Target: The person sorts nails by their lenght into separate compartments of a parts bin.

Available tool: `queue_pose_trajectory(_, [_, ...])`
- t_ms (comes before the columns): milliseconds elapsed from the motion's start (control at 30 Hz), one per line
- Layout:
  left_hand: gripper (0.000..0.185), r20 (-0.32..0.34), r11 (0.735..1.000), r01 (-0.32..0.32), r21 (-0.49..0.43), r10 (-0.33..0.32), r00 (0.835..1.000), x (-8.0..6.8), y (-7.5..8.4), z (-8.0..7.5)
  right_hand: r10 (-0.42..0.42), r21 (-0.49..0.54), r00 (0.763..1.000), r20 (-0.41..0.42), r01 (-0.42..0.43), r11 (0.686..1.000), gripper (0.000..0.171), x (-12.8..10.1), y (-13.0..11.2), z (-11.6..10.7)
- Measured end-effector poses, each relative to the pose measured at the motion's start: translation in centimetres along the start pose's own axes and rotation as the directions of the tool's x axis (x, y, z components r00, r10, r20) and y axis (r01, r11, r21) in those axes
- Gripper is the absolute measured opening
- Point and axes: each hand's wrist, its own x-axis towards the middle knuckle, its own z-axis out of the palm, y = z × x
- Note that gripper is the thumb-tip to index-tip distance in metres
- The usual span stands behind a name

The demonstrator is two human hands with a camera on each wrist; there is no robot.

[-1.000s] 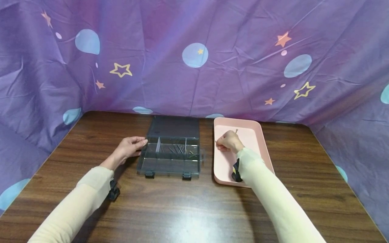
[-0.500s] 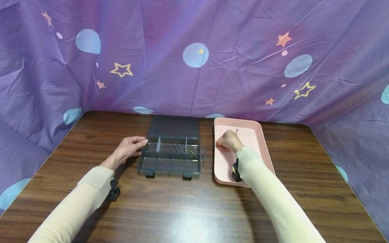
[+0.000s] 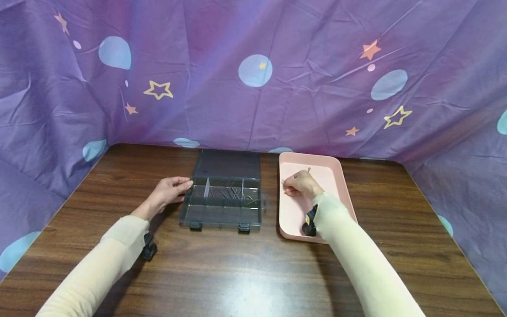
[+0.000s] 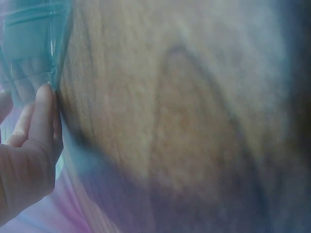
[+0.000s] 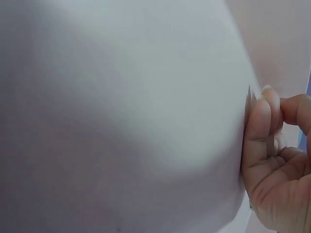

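My left hand [image 3: 168, 192] lies against the left side of a smoky, see-through compartment box [image 3: 223, 215], its fingers nearly straight. In the left wrist view, fingertips [image 4: 44, 90] touch the box's edge. The box lies with its lid [image 3: 229, 165] folded back; several thin metal screws or nails [image 3: 233, 193] lie in its middle compartments. My right hand [image 3: 301, 182] is over the left part of a pink tray [image 3: 344, 185], thumb and finger pinched together. A small screw-like tip [image 3: 283, 181] sticks out past them; the fingers hide the rest.
Another small screw [image 3: 309, 170] lies in the tray near its back, just beyond the right hand. Two latches [image 3: 244, 228] project from the box's front edge. A purple patterned cloth [image 3: 214, 101] hangs behind the wooden table [image 3: 222, 273].
The right hand has shifted slightly to the right within the tray, and its wrist has turned a little. The left hand and the box stay where they were.
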Motion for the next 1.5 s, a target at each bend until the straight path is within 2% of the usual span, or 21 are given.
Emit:
queue_pose_trajectory(300, [0.049,-0.01,1.0,0.013,-0.001,-0.013,1.0,-0.2,0.1,0.0,-0.014,0.085,1.0,0.015,0.013,0.996,0.011,-0.6,0.0,-0.6])
queue_pose_trajectory(400, [0.05,-0.008,1.0,0.024,0.001,-0.024,1.0,-0.2,0.4,0.0,-0.022,0.129,1.0,0.008,0.021,0.991,0.013,-0.9,-0.3,-0.8])
queue_pose_trajectory(667, [0.049,0.004,1.0,0.005,-0.008,-0.005,1.0,-0.2,0.4,-0.2,-0.066,0.18,0.998,-0.014,0.068,0.981,0.016,-1.6,-1.8,-1.0])
queue_pose_trajectory(867, [0.05,0.007,1.0,0.007,-0.009,-0.007,1.0,0.0,0.2,-0.2,-0.12,0.31,0.992,0.029,0.106,0.945,0.015,-2.5,-2.8,0.4])
queue_pose_trajectory(1000, [0.049,0.009,1.0,0.008,-0.009,-0.008,1.0,-0.1,0.2,-0.2,-0.137,0.356,0.989,0.058,0.107,0.928,0.01,-3.2,-3.4,2.1])
queue_pose_trajectory(1200, [0.049,0.001,1.0,-0.003,-0.015,0.003,1.0,-0.1,0.3,-0.2,-0.135,0.328,0.984,0.115,0.091,0.94,0.007,-4.0,-4.0,4.7])
queue_pose_trajectory(1500, [0.049,-0.006,0.999,-0.004,-0.035,0.004,1.0,-0.2,0.2,-0.1,-0.063,0.226,0.995,0.077,0.044,0.973,0.008,-4.2,-3.9,6.6])
